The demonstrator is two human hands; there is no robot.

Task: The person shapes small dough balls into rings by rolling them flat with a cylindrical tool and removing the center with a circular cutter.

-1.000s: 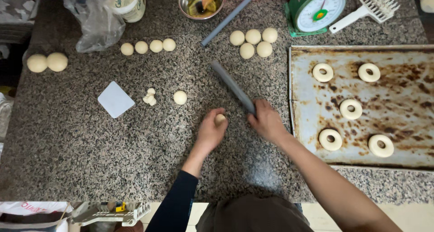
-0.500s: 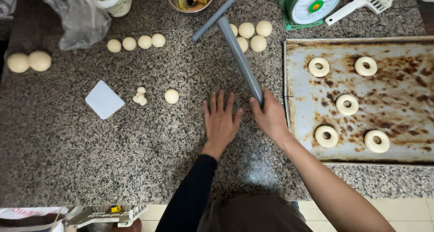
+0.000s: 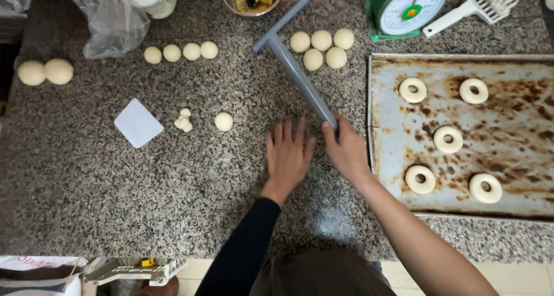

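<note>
Here, both hands press apparently flat on the speckled granite counter [image 3: 115, 186].

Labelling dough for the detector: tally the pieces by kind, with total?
Ring-shaped dough pieces on the baking tray: 5
Small dough balls on the counter: 10
Large dough balls: 2
Clump of dough scraps: 1
Total: 18

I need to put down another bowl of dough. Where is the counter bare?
Bare granite lies below the white scraper, left of the left hand. Some room between the dough-ball row and the grey rod. Crowded: the top edge and the baking tray with its rings.
</note>
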